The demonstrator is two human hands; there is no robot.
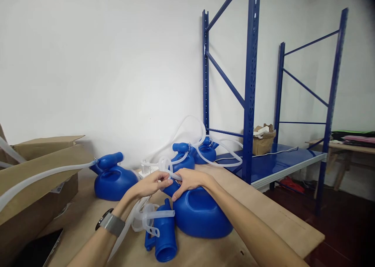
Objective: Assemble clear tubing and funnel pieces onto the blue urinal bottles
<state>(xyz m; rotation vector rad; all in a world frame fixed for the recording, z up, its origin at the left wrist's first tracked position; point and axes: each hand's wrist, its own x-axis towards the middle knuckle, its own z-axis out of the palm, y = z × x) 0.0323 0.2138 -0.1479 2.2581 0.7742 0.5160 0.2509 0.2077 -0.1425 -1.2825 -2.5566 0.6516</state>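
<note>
Widest room to the right: bare wood on the bench [263,216] from bottle to right edge, slanting from near right toward far middle. Tighter to the left: blue spout piece [166,235] just beside, wide mouth facing near; farther left, a handled jug [115,183], then a cardboard box [43,153] at the left side. Crowded on the far side by two more jugs [183,165] and looped hoses [225,165]. Mid-bench, set in from the right edge: large blue bottle [205,218], handle up, long axis roughly left to right, neck [169,191] pointing left. Right grip [193,179] closed on a clear tube [175,176] at the neck; left grip [154,183] pinched together beside it, anything between fingertips too small to tell.
</note>
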